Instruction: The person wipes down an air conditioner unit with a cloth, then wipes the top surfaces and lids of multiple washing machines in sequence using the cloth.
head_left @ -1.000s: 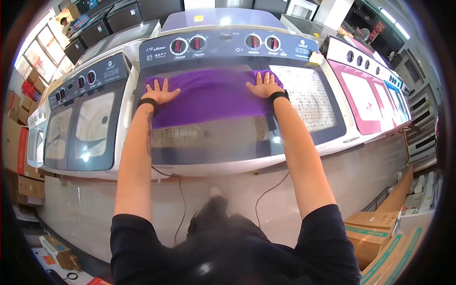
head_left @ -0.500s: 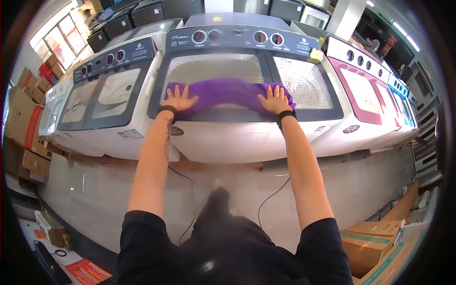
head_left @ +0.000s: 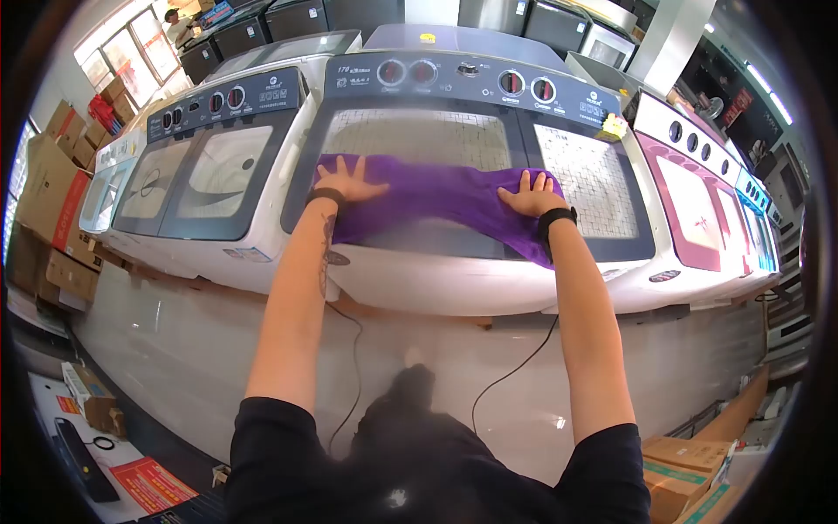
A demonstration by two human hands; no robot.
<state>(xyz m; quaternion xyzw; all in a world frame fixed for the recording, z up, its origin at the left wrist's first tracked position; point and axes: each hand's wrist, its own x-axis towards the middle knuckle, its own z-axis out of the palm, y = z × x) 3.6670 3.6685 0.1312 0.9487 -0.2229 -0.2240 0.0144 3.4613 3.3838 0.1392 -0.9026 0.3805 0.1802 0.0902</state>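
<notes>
A purple cloth (head_left: 436, 196) lies spread across the lid of a large twin-tub washing machine (head_left: 419, 279), its right end hanging over the front edge. My left hand (head_left: 349, 181) rests flat on the cloth's left end, fingers spread. On its right end lies my right hand (head_left: 534, 196), palm down with the fingers stretched out. Both hands press the cloth from above without gripping it. Above them runs the dark control panel (head_left: 467, 74) with its round knobs.
Another twin-tub washer (head_left: 205, 166) stands close on the left, a pink-framed one (head_left: 685, 201) on the right. Black cables (head_left: 356, 375) trail over the floor. Cardboard boxes (head_left: 690, 458) are stacked at the lower right. A person (head_left: 177, 28) is at the far left back.
The cloth's front edge has come down toward me, and its right end now drapes over the machine's front. Both hands remain on it, and the camera view has shifted slightly.
</notes>
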